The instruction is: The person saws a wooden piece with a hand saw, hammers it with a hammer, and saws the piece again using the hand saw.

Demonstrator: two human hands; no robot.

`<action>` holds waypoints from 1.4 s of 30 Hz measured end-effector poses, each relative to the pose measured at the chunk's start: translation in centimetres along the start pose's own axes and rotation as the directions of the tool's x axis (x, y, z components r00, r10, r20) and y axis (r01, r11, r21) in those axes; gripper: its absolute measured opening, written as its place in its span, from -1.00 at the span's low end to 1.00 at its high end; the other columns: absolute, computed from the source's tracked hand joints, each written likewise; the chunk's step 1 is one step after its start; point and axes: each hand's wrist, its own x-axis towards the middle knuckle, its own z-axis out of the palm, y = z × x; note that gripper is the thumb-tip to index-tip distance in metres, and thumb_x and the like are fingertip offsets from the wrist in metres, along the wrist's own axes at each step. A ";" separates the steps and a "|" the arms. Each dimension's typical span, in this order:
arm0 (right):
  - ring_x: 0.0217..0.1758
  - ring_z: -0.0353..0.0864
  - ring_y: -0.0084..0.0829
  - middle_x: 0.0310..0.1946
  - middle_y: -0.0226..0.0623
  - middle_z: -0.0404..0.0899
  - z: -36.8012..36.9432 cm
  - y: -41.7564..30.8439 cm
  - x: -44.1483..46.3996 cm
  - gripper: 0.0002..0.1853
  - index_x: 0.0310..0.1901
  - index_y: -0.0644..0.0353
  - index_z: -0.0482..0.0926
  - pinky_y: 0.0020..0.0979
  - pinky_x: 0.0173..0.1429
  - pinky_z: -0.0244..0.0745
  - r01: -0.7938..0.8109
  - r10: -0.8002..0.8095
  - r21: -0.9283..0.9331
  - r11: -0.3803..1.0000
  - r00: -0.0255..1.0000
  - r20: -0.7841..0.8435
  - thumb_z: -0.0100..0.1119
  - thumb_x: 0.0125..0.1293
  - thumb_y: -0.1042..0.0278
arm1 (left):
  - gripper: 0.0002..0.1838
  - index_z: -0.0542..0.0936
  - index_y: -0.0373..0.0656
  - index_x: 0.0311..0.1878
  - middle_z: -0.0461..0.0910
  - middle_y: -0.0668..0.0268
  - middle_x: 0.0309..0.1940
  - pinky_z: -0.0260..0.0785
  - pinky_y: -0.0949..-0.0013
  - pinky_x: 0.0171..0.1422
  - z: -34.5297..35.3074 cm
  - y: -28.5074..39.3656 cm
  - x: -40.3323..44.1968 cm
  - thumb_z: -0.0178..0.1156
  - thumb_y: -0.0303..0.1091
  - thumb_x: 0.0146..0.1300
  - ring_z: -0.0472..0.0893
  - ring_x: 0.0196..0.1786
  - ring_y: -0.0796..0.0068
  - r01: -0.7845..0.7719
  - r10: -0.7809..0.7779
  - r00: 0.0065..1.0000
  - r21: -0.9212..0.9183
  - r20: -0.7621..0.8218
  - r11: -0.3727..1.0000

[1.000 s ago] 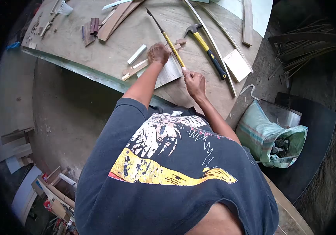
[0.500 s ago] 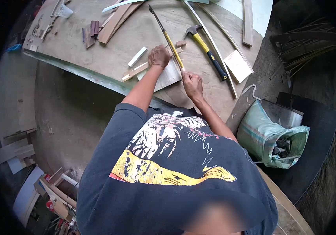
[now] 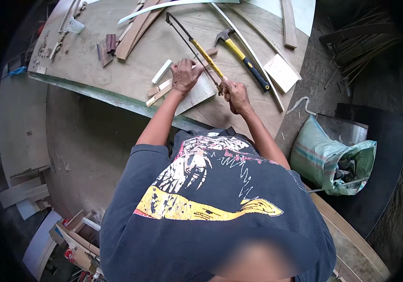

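Observation:
My right hand (image 3: pixel 237 96) is closed round the handle end of a hacksaw with a yellow frame (image 3: pixel 204 54). The saw leans on its side, so its thin blade shows left of the frame. Below it lies a flat pale board (image 3: pixel 197 96). My left hand (image 3: pixel 185 76) lies over a narrow wooden strip (image 3: pixel 159 97), with its thumb close to the blade; the grip under the palm is partly hidden. A second short wood piece (image 3: pixel 153 91) sits beside that strip. A whitish stick (image 3: pixel 162 71) lies just left of the hand.
A claw hammer (image 3: pixel 244 58) lies right of the saw, near a long thin strip (image 3: pixel 248 49) and a pale wood block (image 3: pixel 282 73). Planks (image 3: pixel 138 35) and a plastic cup (image 3: pixel 74 25) are farther back. An open green sack (image 3: pixel 319 150) stands on the floor at right.
The hacksaw has rolled on its side and shifted left, showing its blade. My left hand has moved slightly left, its fingers less curled. The strip pieces by it now lie apart at their left ends.

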 end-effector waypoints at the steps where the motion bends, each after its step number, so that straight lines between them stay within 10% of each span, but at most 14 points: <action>1: -0.74 0.32 -0.61 -0.81 -0.40 0.36 -0.3 0.1 -0.1 -0.47 -0.69 0.25 0.49 -0.51 -0.62 0.21 0.001 -0.001 -0.002 1.000 1.000 0.005 -0.06 0.25 -0.02 | -0.74 0.44 -0.11 -0.39 0.44 0.19 -0.38 0.21 0.19 -0.16 0.1 -0.3 -0.4 0.05 -0.10 0.12 0.45 -0.26 0.21 0.005 -0.005 1.000 0.003 -0.002 1.000; 17: -0.77 0.22 -0.57 -0.72 -0.38 0.32 -1.1 -0.5 -1.1 -0.65 -0.46 0.17 0.37 -0.50 -0.64 0.24 -0.248 0.218 0.490 0.836 0.969 0.118 0.00 0.23 0.02 | -0.78 0.41 -0.24 -0.34 0.39 0.10 -0.35 0.25 0.22 -0.07 0.9 -0.9 -2.1 0.11 -0.28 0.04 0.39 -0.21 0.15 -0.060 0.061 0.994 -0.008 0.087 0.998; 21: -0.78 0.24 -0.57 -0.74 -0.38 0.32 -1.2 0.3 -0.7 -0.62 -0.52 0.17 0.40 -0.49 -0.65 0.24 -0.221 0.188 0.445 0.868 0.975 0.117 -0.01 0.23 0.00 | -0.78 0.41 -0.25 -0.33 0.39 0.10 -0.34 0.25 0.22 -0.07 1.3 -0.9 -2.4 0.12 -0.29 0.04 0.39 -0.21 0.15 -0.035 0.039 0.996 -0.053 0.080 0.998; 25: -0.78 0.26 -0.59 -0.77 -0.38 0.33 -0.6 0.4 -0.7 -0.58 -0.64 0.17 0.43 -0.53 -0.67 0.21 0.001 -0.001 0.008 1.000 0.999 0.044 0.01 0.21 0.01 | -0.76 0.42 -0.26 -0.33 0.39 0.09 -0.35 0.26 0.21 -0.07 1.8 -0.6 -2.6 0.12 -0.27 0.05 0.39 -0.21 0.13 -0.024 0.025 0.999 -0.017 0.032 1.000; 29: -0.79 0.25 -0.59 -0.79 -0.42 0.28 -0.5 -2.1 -1.8 -0.59 -0.65 0.17 0.39 -0.53 -0.68 0.21 -0.213 0.205 0.413 0.885 0.977 0.064 0.00 0.22 0.04 | -0.76 0.43 -0.26 -0.33 0.40 0.09 -0.35 0.27 0.20 -0.09 1.2 -0.3 -2.7 0.10 -0.26 0.08 0.39 -0.22 0.13 -0.036 0.035 0.998 0.012 0.048 0.999; 33: -0.78 0.27 -0.58 -0.80 -0.42 0.30 -0.3 -2.6 -1.8 -0.58 -0.66 0.17 0.40 -0.52 -0.66 0.22 -0.159 0.150 0.268 0.950 0.987 0.055 0.02 0.20 0.02 | -0.77 0.43 -0.26 -0.32 0.40 0.10 -0.35 0.28 0.20 -0.09 1.8 -0.1 -2.3 0.12 -0.28 0.06 0.40 -0.23 0.14 -0.075 0.075 0.995 -0.008 0.062 0.997; 36: -0.72 0.40 -0.52 -0.79 -0.34 0.42 -0.2 -3.9 -2.2 -0.45 -0.70 0.25 0.48 -0.43 -0.59 0.25 -0.053 0.039 -0.291 0.955 0.998 -0.055 -0.05 0.19 -0.09 | -0.76 0.44 -0.25 -0.29 0.39 0.13 -0.35 0.29 0.26 -0.10 1.9 1.0 -2.2 0.15 -0.29 0.05 0.39 -0.23 0.17 -0.023 0.023 0.999 -0.001 0.034 1.000; 42: -0.71 0.40 -0.47 -0.79 -0.30 0.41 -0.5 -8.4 -1.8 -0.41 -0.70 0.25 0.47 -0.41 -0.55 0.28 -0.126 0.133 -0.369 0.921 0.991 -0.005 -0.11 0.20 -0.14 | -0.74 0.43 -0.24 -0.29 0.37 0.14 -0.31 0.28 0.25 -0.09 1.0 1.3 -1.7 0.16 -0.28 0.03 0.39 -0.20 0.17 -0.040 0.040 0.999 -0.022 -0.005 0.999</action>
